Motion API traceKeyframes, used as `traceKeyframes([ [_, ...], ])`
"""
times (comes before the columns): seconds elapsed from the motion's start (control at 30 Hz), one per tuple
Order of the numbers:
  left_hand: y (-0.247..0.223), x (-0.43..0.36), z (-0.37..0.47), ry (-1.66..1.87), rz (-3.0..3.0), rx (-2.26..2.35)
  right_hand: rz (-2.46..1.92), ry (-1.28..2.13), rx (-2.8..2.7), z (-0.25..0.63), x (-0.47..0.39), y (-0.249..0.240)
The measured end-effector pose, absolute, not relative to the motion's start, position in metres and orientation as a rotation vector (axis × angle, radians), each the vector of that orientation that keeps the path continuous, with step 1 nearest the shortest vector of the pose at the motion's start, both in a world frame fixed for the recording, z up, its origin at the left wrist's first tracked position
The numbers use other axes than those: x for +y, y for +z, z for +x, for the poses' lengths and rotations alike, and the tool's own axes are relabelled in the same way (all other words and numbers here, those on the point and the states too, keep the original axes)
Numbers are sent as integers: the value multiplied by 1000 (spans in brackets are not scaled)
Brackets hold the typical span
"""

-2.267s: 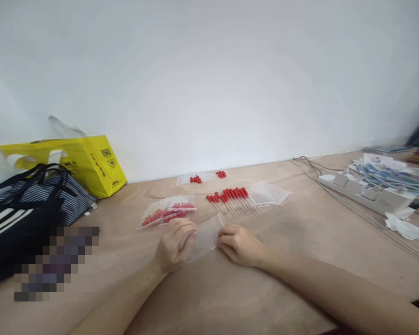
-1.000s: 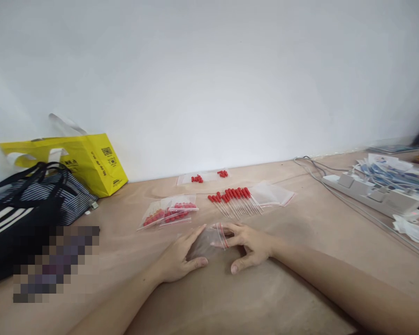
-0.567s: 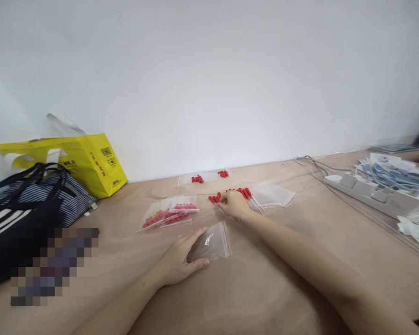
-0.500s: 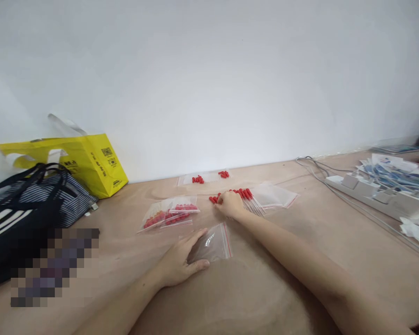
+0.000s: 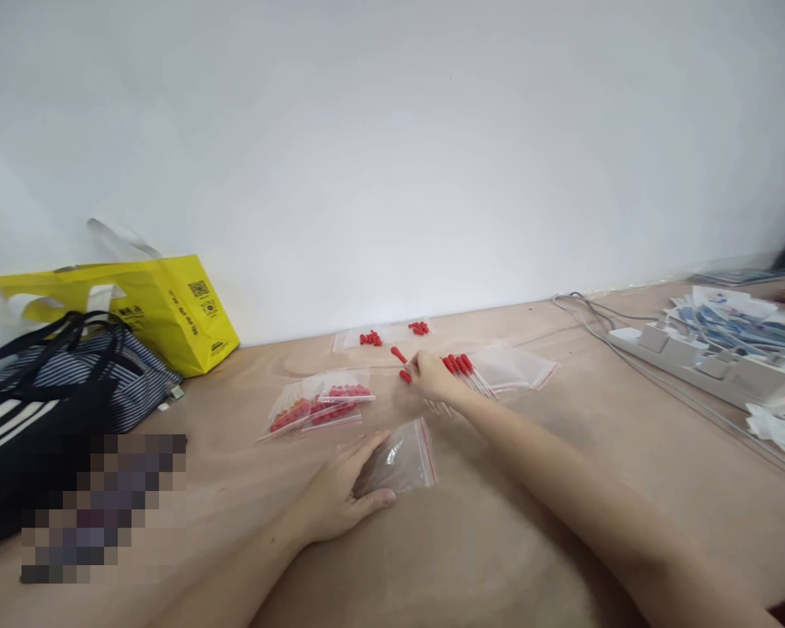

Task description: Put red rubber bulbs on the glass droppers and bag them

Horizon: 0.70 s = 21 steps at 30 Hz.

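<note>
My left hand (image 5: 340,493) lies with thumb and fingers spread on a clear zip bag (image 5: 402,458) with a red seal line. My right hand (image 5: 432,377) pinches a dropper (image 5: 399,355), its red bulb sticking out up and left past the fingertips. Another red bulb shows just below those fingertips. A row of red-bulbed droppers (image 5: 461,365) with thin pale stems lies under and right of this hand, partly hidden by it. Filled clear bags (image 5: 331,401) holding red bulbs rest to the left.
Loose red bulbs (image 5: 370,337) and a clear bag lie near the wall. Another clear bag (image 5: 514,366) is right of the droppers. A yellow bag (image 5: 187,314) and a dark striped bag (image 5: 131,371) stand left; a power strip (image 5: 706,362) with cables lies right.
My right hand has shifted slightly right and lifted one dropper, whose red bulb now points up and left. My left hand stays on the clear bag.
</note>
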<state>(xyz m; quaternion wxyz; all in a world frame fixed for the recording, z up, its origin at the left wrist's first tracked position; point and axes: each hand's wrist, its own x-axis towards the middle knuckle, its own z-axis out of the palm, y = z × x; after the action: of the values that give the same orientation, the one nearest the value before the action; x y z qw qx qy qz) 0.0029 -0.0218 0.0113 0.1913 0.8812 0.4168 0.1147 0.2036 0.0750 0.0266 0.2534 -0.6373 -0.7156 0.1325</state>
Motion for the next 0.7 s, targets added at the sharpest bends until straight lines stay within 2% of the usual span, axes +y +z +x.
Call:
traceKeyframes([
  [0.1,8,-21,3,342,2487,1186,-1549,418,-1890,236,54,21],
  [0.17,6,-20,5,344,2491,1191,-1208,651,-1697,254,38,10],
  [0.23,5,-21,8,339,2489,1193,-1057,835,-1528,266,22,-1],
  [0.4,7,-25,18,319,2496,1198,-992,985,-1230,265,3,-16],
  [0.7,10,-27,22,326,2493,1197,-904,1190,-1141,236,-8,-30],
])
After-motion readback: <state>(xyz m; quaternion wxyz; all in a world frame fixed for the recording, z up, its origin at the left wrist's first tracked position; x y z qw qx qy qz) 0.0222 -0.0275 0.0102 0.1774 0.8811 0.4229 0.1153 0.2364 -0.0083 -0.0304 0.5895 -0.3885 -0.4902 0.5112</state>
